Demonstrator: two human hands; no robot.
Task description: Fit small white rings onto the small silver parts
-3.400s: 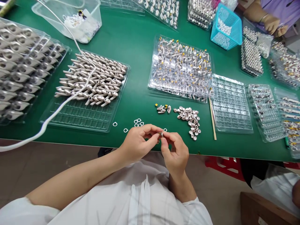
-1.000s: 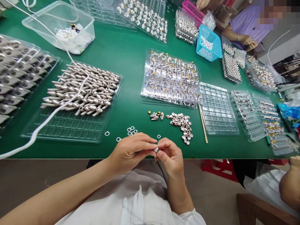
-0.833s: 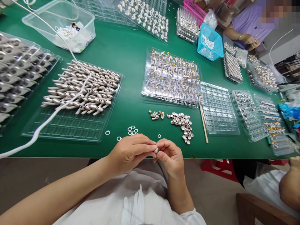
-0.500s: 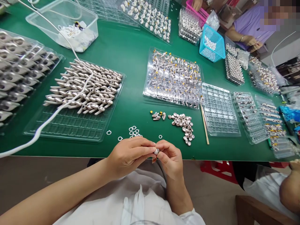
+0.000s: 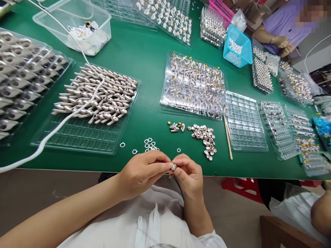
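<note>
My left hand [image 5: 146, 174] and my right hand [image 5: 190, 175] meet at the table's front edge. Their fingertips pinch a small white and silver earbud piece [image 5: 173, 167] from both sides, hiding much of it. Beyond my hands lie several white rings [image 5: 150, 144], with one single ring [image 5: 178, 150] nearer the middle. A heap of silver earbud caps [image 5: 205, 136] sits ahead and to the right. Beside that heap are a few loose stemmed earbud parts [image 5: 176, 127] with yellow tabs.
Earbud shells with stems fill a clear tray [image 5: 111, 148] on the left, crossed by a white cable [image 5: 51, 137]. A stack of parts trays [image 5: 193, 86] stands ahead, a thin wooden stick [image 5: 228, 141] near it. Farther right are a blue basket [image 5: 238, 51] and a co-worker in purple [image 5: 281, 24].
The view has shifted slightly, so the table's contents appear a little to the right. Both hands keep their pinch on the earbud piece, which seems turned slightly.
</note>
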